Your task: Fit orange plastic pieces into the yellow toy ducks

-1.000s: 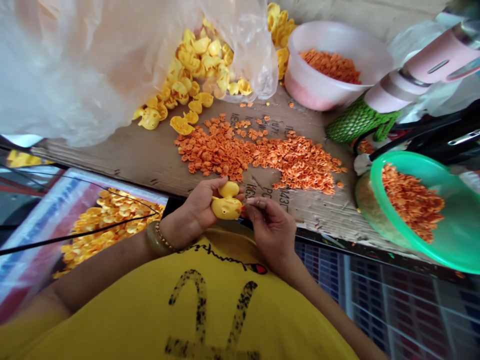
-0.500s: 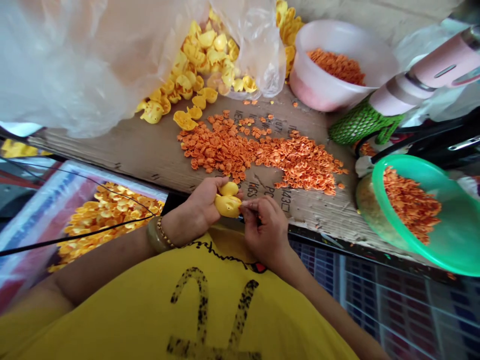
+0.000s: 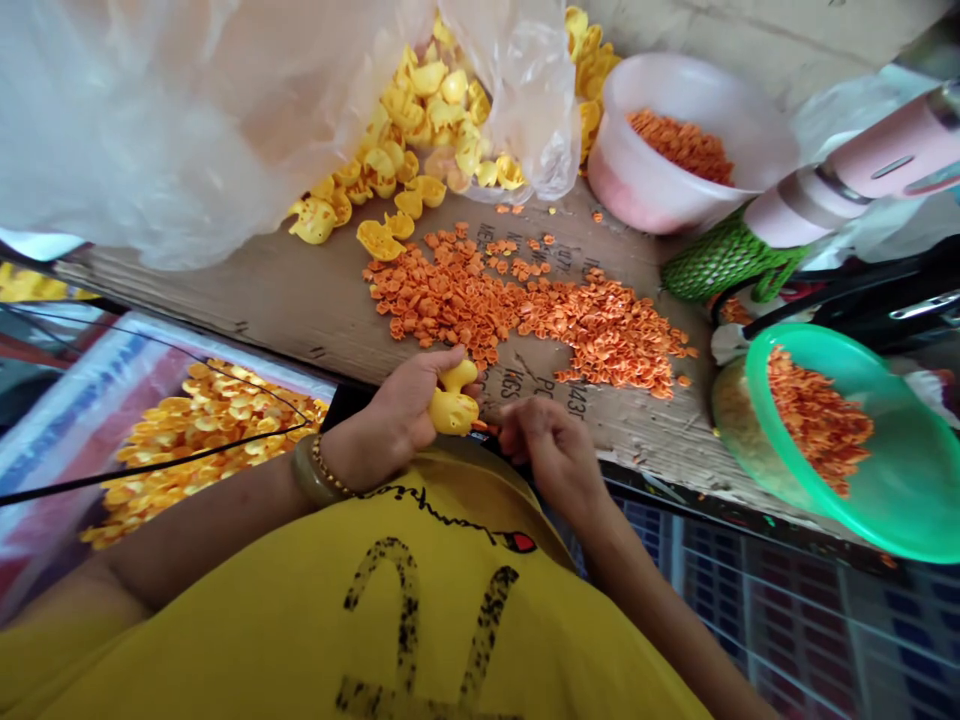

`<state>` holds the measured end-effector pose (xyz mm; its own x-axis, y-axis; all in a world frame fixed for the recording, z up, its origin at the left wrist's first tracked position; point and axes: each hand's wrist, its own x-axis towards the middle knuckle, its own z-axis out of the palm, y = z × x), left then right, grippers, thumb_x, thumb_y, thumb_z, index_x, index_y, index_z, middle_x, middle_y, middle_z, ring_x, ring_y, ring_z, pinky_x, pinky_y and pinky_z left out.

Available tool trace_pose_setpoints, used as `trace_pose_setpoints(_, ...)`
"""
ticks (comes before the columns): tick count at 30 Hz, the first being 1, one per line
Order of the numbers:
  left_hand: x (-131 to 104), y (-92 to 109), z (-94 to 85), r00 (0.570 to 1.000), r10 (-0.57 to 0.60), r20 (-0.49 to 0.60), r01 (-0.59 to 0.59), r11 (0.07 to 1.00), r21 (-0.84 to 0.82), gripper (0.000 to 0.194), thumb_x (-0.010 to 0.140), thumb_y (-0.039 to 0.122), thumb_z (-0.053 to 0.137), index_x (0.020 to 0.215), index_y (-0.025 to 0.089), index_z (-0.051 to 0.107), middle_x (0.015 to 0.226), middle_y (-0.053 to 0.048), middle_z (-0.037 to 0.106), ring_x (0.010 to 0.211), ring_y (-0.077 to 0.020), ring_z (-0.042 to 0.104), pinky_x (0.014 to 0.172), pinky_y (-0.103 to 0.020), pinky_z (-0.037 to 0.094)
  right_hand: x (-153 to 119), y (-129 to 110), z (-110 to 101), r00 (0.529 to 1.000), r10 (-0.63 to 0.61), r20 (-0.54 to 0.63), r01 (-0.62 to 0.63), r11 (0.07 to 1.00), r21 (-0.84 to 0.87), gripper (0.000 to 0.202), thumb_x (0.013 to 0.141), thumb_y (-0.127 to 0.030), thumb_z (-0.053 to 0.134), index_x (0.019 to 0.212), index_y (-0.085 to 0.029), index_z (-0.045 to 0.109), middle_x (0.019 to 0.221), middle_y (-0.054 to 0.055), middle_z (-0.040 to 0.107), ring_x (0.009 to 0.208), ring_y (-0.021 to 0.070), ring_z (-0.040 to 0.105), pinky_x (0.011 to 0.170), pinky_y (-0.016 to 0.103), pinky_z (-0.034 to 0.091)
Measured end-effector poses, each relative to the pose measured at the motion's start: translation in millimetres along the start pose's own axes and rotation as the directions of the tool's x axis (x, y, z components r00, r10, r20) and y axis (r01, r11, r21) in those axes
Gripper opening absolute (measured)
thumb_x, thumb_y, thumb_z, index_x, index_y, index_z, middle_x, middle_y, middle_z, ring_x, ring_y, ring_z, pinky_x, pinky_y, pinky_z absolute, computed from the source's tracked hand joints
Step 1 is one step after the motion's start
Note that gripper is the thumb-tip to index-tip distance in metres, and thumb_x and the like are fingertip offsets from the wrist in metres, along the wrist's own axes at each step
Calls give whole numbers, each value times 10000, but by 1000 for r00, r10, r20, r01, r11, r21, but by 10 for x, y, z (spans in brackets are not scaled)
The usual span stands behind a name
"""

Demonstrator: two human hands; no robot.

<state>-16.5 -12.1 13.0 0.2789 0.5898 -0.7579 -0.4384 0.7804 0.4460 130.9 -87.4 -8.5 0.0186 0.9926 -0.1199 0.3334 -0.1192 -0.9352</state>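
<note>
My left hand (image 3: 390, 420) is closed round a yellow plastic duck piece (image 3: 452, 410), held at the near edge of the cardboard-covered table. A bit of orange shows on the duck's right side. Just to the right, my right hand (image 3: 551, 445) has its fingers pinched together, close to the orange bit; what is between the fingertips is too small to make out. Beyond both hands, small orange pieces (image 3: 450, 290) lie spread on the cardboard (image 3: 277, 300). Yellow half shells (image 3: 379, 240) lie behind them.
A plastic bag (image 3: 187, 130) with yellow shells stands at the back left. To the right are a whitish tub (image 3: 626, 160), a pink bottle (image 3: 795, 205) in green netting and a tilted green bowl (image 3: 911, 480) with orange pieces. A lined box (image 3: 97, 400) of yellow parts sits lower left.
My right hand has moved a little right, away from the duck piece. The duck has turned slightly in my left hand, and an orange bit now shows at its side.
</note>
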Motion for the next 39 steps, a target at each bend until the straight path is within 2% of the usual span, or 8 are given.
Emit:
trace_pose_setpoints(5, -77, -59, -3, 994, 102, -23, -101, 994, 39, 100, 817, 228, 591, 792, 133, 572, 723, -38, 605, 582, -118, 607, 514, -194, 476, -8, -71, 132, 984, -8, 180, 63, 951, -302, 337, 922, -346, 392, 622, -195, 408, 556, -14, 457, 518, 107, 404, 511, 241, 256)
trace_pose_setpoints(12, -82, -154, -50, 992, 104, -76, -96, 990, 99, 76, 792, 149, 588, 860, 137, 559, 830, -77, 651, 669, -161, 661, 579, -234, 515, -24, 39, 194, 941, 90, 327, -19, 977, -212, 330, 945, -364, 343, 675, -187, 414, 640, -8, 464, 592, 110, 398, 561, 243, 274)
trace_pose_setpoints(17, -116, -125, 61, 995, 80, -65, -74, 993, 88, 99, 844, 255, 567, 857, 160, 543, 799, -74, 661, 644, -171, 659, 531, -236, 502, -35, 71, 173, 897, 160, 413, -182, 983, 15, 412, 939, -496, 307, 680, -190, 404, 624, -28, 384, 559, 96, 316, 510, 228, 270)
trace_pose_setpoints(29, -76, -157, 228, 996, 76, 40, -78, 997, 29, 48, 846, 186, 566, 806, 166, 551, 704, -36, 648, 522, -114, 599, 466, -182, 449, -109, 27, 168, 966, 34, 256, -4, 994, -114, 333, 965, -342, 324, 675, -195, 390, 590, -38, 413, 520, 86, 352, 508, 224, 280)
trace_pose_setpoints(33, -75, -118, 233, 998, 47, 49, -47, 999, 6, 55, 833, 208, 587, 818, 165, 556, 742, -50, 660, 594, -151, 647, 520, -222, 498, -17, -7, -87, 935, 21, 354, -4, 999, -48, 370, 959, -371, 342, 665, -180, 461, 614, -21, 482, 541, 91, 411, 506, 202, 339)
trace_pose_setpoints(35, -58, -92, 207, 998, 20, 56, -20, 1000, 10, 70, 842, 226, 568, 847, 157, 562, 778, -84, 674, 650, -189, 673, 535, -251, 516, 111, 78, -339, 964, -3, 268, 26, 996, -84, 372, 943, -398, 389, 695, -173, 551, 652, 1, 559, 580, 112, 482, 535, 213, 392)
trace_pose_setpoints(37, -22, -72, 165, 998, -10, 64, 9, 1000, 6, 88, 850, 225, 542, 870, 143, 570, 795, -109, 676, 679, -213, 682, 544, -277, 532, 278, 246, -599, 996, -66, -65, 47, 966, -253, 325, 917, -401, 460, 766, -171, 633, 701, 30, 621, 632, 144, 539, 595, 249, 436)
trace_pose_setpoints(39, 25, -62, 117, 996, -44, 72, 44, 999, -8, 106, 854, 218, 523, 874, 131, 582, 790, -110, 670, 665, -213, 677, 557, -305, 550, 442, 453, -789, 948, -204, -244, 66, 877, -476, 250, 875, -376, 548, 840, -171, 686, 810, 70, 663, 752, 185, 581, 712, 305, 464)
